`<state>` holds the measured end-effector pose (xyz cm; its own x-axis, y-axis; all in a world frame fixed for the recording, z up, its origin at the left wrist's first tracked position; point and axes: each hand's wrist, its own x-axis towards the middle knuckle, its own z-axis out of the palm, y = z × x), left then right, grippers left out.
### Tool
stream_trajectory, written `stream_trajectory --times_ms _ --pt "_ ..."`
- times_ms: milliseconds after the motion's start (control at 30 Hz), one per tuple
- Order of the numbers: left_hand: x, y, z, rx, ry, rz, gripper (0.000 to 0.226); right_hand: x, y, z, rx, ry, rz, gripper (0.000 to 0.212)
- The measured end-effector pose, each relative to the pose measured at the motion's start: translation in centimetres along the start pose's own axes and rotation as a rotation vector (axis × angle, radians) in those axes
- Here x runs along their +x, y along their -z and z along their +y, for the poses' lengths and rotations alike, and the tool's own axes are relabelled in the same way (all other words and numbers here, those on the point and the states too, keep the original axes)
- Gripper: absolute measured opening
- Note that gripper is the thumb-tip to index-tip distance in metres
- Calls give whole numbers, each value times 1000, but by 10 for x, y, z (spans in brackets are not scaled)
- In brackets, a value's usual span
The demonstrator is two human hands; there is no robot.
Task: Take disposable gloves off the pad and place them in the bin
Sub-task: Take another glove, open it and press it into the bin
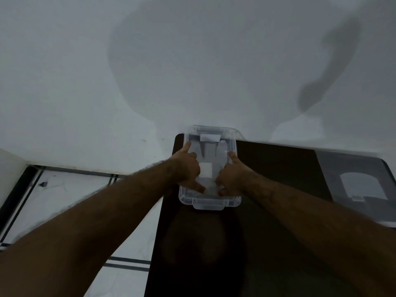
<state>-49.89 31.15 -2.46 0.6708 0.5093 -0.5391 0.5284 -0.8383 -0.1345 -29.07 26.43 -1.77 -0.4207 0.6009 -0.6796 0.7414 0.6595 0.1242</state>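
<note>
A clear plastic bin stands on the dark table near its far left corner. Both my hands reach down into it. A thin see-through disposable glove with a white patch lies spread inside the bin, fingers pointing away from me. My left hand grips the glove's left edge, and my right hand grips its right edge. At the far right lies the grey pad, and a pale glove shape lies on it.
The dark table stands against a white wall that bears shadows. To the left of the table is a white tiled floor with dark lines.
</note>
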Motion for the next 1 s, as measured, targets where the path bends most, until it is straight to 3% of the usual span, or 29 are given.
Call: stream_trajectory --times_ms 300,567,800,1000 --pt "-7 -1 9 -15 -19 -52 82 -1 2 -14 -85 -11 13 38" --pt "6 6 -10 15 63 60 57 5 -2 -17 -21 14 154 38" --pt "38 8 -28 49 142 -126 60 10 -7 -25 -3 17 165 37" --pt "40 15 -28 15 148 -39 48 9 -6 -16 51 -1 217 36"
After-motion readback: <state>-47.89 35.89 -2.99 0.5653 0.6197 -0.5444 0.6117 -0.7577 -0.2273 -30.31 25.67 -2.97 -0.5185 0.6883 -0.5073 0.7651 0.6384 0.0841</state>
